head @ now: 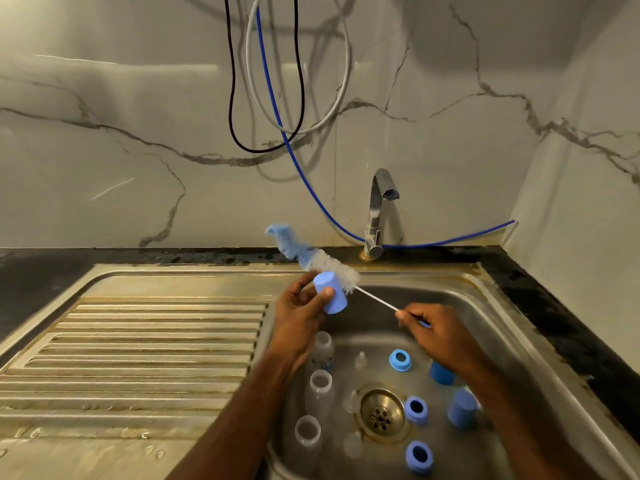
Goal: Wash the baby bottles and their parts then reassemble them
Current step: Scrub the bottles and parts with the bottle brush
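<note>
A blue cap (330, 295) is gripped in the left hand (300, 318) while the brush (322, 259) is pinched by its thin handle in the right hand (437, 332). Below both hands, three bottles (320, 386), rings (400, 360) and more caps (462, 408) are left apart in the sink (491, 306), seemingly unwashed. Nothing is reassembled.

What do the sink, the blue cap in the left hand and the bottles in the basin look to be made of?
The sink looks like brushed stainless steel: grey metallic sheen, pressed drainer ribs, brownish staining. The blue cap in the left hand seems to be matte opaque plastic, evenly coloured with no shine. The bottles look like clear plastic, see-through and slightly cloudy, though glass cannot be ruled out.
</note>
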